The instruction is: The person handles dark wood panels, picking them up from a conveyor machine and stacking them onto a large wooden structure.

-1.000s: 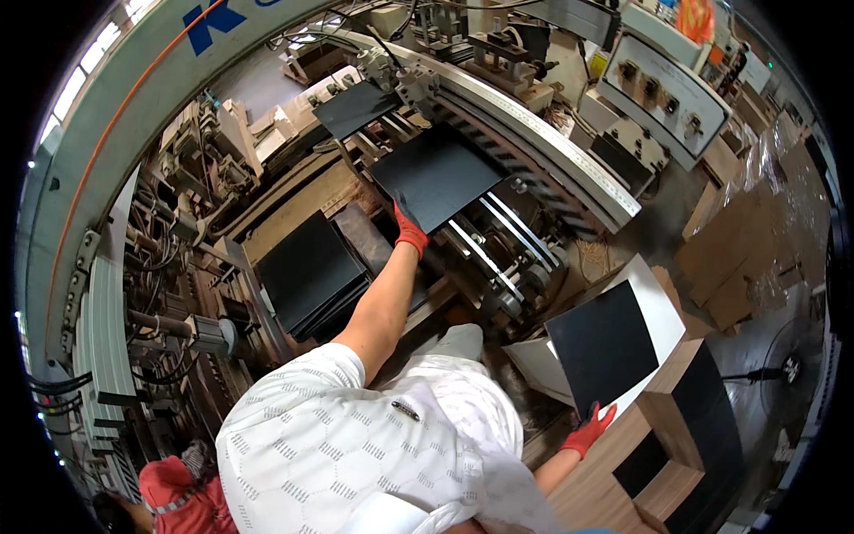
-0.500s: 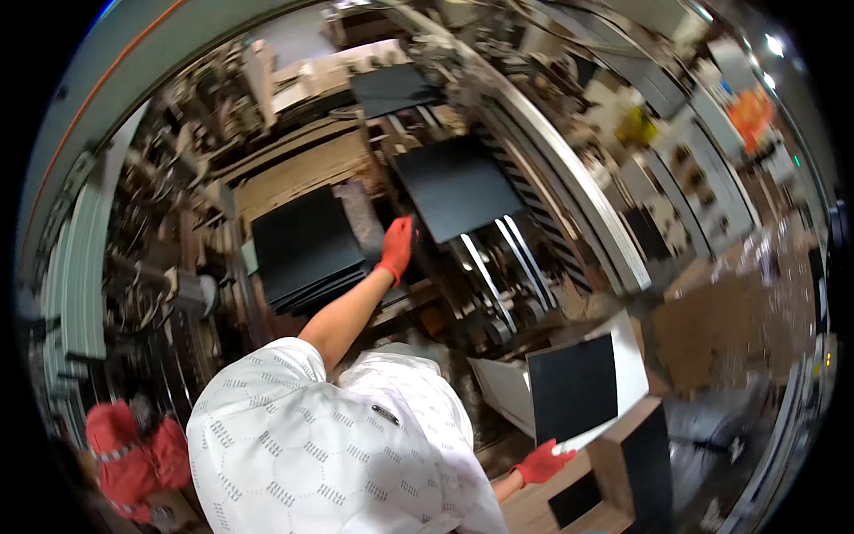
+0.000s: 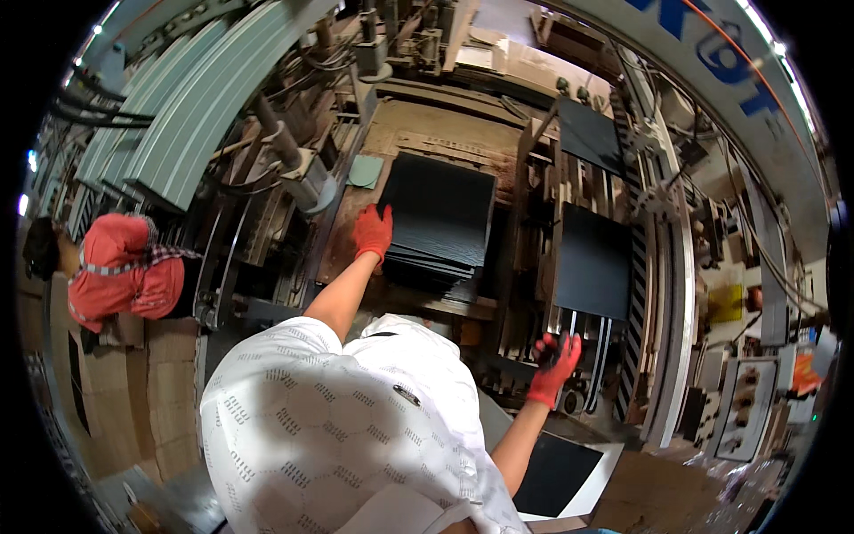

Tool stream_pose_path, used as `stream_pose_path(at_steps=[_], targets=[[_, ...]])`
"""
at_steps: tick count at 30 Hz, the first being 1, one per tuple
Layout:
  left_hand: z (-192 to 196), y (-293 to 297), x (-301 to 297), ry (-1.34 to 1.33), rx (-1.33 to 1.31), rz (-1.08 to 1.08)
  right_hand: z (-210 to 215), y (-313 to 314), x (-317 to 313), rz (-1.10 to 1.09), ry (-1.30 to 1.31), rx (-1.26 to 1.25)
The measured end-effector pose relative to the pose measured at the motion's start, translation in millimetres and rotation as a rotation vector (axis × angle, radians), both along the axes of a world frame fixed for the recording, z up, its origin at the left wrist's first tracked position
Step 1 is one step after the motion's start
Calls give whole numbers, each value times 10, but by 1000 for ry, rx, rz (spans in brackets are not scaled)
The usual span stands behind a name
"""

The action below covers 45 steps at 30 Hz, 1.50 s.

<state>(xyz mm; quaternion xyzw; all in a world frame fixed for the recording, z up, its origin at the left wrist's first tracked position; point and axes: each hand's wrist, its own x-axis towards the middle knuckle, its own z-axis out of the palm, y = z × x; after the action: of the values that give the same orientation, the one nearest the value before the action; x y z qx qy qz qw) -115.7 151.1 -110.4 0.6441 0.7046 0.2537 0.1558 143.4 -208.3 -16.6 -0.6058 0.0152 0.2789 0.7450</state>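
A long feeding machine (image 3: 658,267) with rails and belts fills the view. On its wooden bed (image 3: 418,133) lies a stack of black sheets (image 3: 436,218), the left hand (image 3: 372,233) (red-gloved) resting flat on the stack's near-left corner, fingers spread. Another black sheet (image 3: 594,260) sits on the rails to the right; the right hand (image 3: 553,367) hovers below its near edge, loosely open, holding nothing. A person in red (image 3: 120,276) crouches at far left.

Sheet stack (image 3: 440,218) lies left of the single sheet (image 3: 594,261) on rails.
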Motion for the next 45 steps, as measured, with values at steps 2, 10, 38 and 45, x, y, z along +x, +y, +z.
stream_pose_path(at_steps=[2,10,38,45], targets=[[15,97,-107,-55,-78,-3,-24,465,90,28,68,-22],[17,-182,-787,-564,-269,-159,-549,1046,478,-371,-48,42],[760,-647,848,-1253,-796,-703,8,-556,-500,-176,182,478],[206,-1428,2718,-1109,-646,-683,-209,-1603,-1636,-466,69,338]])
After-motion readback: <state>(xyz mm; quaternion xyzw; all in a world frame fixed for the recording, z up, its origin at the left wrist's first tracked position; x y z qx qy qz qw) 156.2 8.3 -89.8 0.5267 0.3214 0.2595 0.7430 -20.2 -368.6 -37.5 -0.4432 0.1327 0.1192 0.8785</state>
